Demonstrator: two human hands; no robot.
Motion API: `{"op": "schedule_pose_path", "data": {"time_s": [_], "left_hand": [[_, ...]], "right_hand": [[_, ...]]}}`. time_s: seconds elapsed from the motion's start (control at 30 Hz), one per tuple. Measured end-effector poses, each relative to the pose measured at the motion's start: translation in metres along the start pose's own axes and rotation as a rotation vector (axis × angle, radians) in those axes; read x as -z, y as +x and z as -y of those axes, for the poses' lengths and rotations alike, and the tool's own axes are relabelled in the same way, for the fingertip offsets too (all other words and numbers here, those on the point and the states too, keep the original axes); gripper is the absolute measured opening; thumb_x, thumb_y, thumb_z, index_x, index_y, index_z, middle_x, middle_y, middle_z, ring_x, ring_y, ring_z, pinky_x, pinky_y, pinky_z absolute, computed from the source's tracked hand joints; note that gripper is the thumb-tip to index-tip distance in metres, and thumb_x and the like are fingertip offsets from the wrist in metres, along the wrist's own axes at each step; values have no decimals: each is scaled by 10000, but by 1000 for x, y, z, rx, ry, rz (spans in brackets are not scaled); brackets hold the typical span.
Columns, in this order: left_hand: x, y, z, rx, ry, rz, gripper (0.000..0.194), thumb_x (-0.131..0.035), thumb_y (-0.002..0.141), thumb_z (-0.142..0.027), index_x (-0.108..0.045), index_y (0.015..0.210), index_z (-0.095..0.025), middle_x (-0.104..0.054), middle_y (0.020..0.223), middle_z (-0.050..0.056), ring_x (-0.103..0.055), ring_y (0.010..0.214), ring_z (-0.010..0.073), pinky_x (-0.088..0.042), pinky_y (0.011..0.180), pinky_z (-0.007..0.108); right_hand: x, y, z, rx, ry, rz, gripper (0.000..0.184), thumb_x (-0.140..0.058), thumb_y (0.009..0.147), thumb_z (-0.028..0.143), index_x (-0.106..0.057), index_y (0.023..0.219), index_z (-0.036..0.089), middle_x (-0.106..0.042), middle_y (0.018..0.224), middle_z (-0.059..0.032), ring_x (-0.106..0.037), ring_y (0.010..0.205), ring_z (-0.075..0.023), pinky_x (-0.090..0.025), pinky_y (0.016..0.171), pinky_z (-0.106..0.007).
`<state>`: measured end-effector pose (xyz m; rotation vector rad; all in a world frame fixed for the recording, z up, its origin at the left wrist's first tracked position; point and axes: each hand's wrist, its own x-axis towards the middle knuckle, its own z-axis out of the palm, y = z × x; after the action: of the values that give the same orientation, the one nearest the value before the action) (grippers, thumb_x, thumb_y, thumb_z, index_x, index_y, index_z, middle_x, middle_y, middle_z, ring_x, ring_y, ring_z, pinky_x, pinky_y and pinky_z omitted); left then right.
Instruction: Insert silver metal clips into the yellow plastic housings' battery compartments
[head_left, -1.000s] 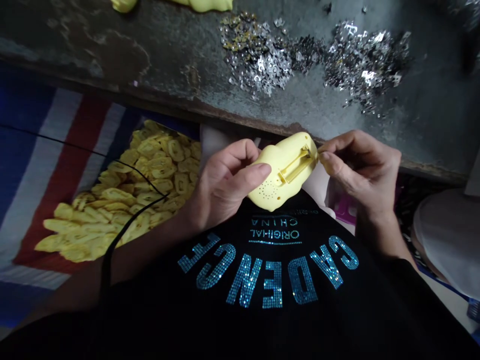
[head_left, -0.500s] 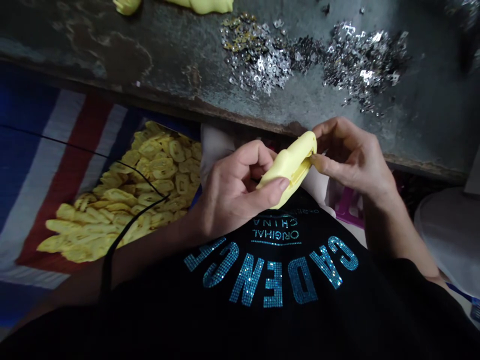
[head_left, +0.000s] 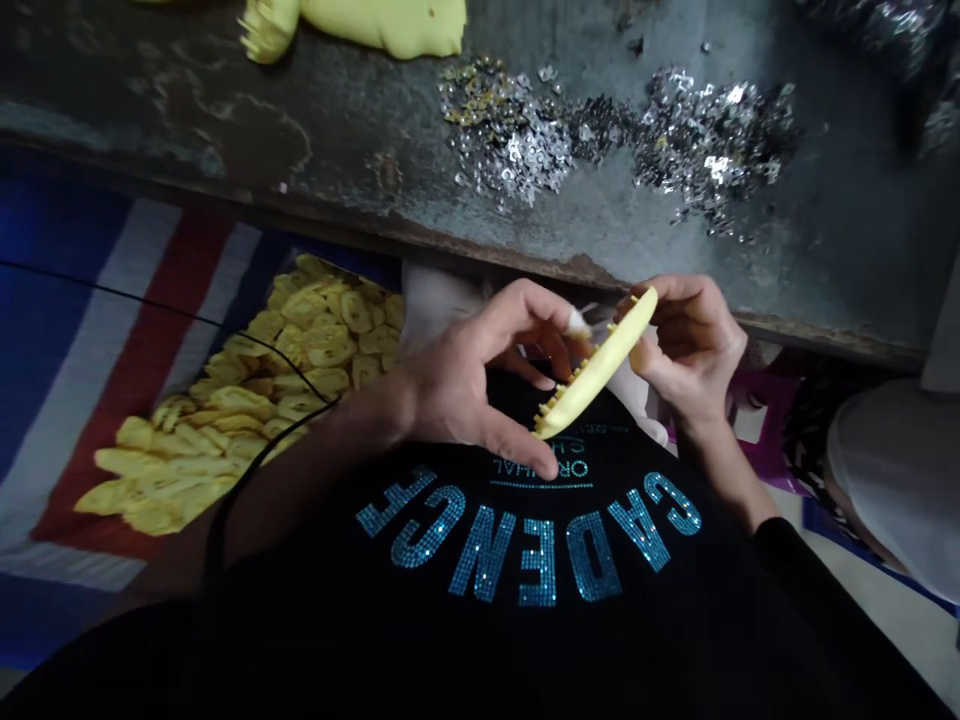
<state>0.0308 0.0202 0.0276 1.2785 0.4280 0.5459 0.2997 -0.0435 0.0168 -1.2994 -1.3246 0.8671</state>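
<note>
A workshop is indicated — small metal pieces (head_left: 525,150) are heaped loose on a scuffed, stained bench (head_left: 352,110) at the far side, a yellow plastic shell (head_left: 601,370) is held before it, and similar yellow parts (head_left: 326,340) are piled in bulk amid striped sheeting (head_left: 142,340) at the left.

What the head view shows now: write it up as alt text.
The right hand holds a yellow part nearly edge-on by its upper end; the left hand curves open near its lower end. Small metal pieces lie heaped on the worn table beyond, with a pile of yellow pieces at left.
</note>
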Motion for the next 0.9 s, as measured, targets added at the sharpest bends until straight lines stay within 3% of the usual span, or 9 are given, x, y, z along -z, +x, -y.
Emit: {"op": "schedule_pose_path", "data": {"time_s": [0.1, 0.17, 0.4, 0.57, 0.63, 0.73, 0.77, 0.83, 0.9], "left_hand": [[1, 10, -4, 48, 155, 107, 1282, -1150, 631, -448, -533, 1753, -383, -678, 1540, 118, -717, 1353, 373, -711, 1043, 507], [-1, 15, -11, 64, 244, 156, 1323, -1143, 628, -490, -527, 1794, -375, -640, 1585, 129, -671, 1424, 402, -703, 1076, 529], [-10, 18, -17, 9, 207, 118, 1119, -1119, 690, -443, -668, 1708, -337, -697, 1536, 112, -686, 1425, 357, -681, 1128, 466], [-13, 15, -18, 77, 51, 52, 1004, -1152, 623, -394, -792, 1558, -323, -752, 1516, 115, -728, 1415, 364, -703, 1098, 449], [-19, 13, -20, 144, -104, -61, 943, -1132, 689, -471, -781, 1549, -306, -784, 1502, 120, -770, 1386, 363, -703, 1095, 437], [-28, 11, -22, 169, -238, -358, 820, -975, 882, -680, -725, 1546, -268, -845, 1391, 119, -866, 1165, 315, -725, 952, 370], [-29, 11, -23, 157, -223, -465, 752, -892, 943, -740, -736, 1491, -250, -865, 1318, 112, -882, 1030, 282, -721, 850, 335], [-26, 12, -23, 146, -149, -613, 634, -751, 1034, -791, -776, 1297, -214, -880, 1132, 91, -837, 742, 208, -661, 636, 277], [-18, 14, -25, 165, -79, -637, 587, -679, 1090, -770, -776, 1136, -192, -846, 924, 65, -756, 565, 171, -582, 500, 252]], "right_hand": [[3, -5, -4, 73, -28, -19, 341, -901, 967, 415, -786, 1288, 396, -823, 1079, -19, -789, 865, -272, -690, 751, -486], [6, -7, -7, 136, -55, -16, 368, -892, 975, 433, -783, 1325, 413, -830, 1098, -29, -796, 899, -293, -684, 746, -505], [11, -14, -14, 168, -59, -20, 392, -847, 1022, 544, -751, 1389, 447, -837, 1155, -58, -815, 977, -333, -717, 826, -567], [3, -16, -8, 83, -12, -69, 373, -889, 998, 596, -772, 1315, 439, -828, 1116, -33, -811, 971, -294, -701, 852, -513], [-6, -16, -6, 19, 14, -136, 375, -909, 988, 605, -768, 1274, 409, -806, 1090, -17, -799, 952, -251, -691, 838, -444], [-13, -12, -5, -143, 88, -172, 379, -940, 976, 574, -757, 1222, 353, -780, 1042, 4, -754, 881, -188, -656, 797, -347], [-12, -9, -4, -221, 127, -121, 392, -963, 954, 570, -760, 1188, 330, -781, 1018, 9, -739, 850, -177, -644, 782, -331], [-4, 0, 0, -363, 195, 102, 433, -1008, 900, 577, -780, 1128, 289, -805, 993, 7, -735, 824, -172, -632, 774, -322], [8, 15, 8, -424, 209, 345, 455, -1044, 864, 556, -821, 1137, 268, -843, 1030, -5, -763, 871, -182, -633, 821, -330]]}}
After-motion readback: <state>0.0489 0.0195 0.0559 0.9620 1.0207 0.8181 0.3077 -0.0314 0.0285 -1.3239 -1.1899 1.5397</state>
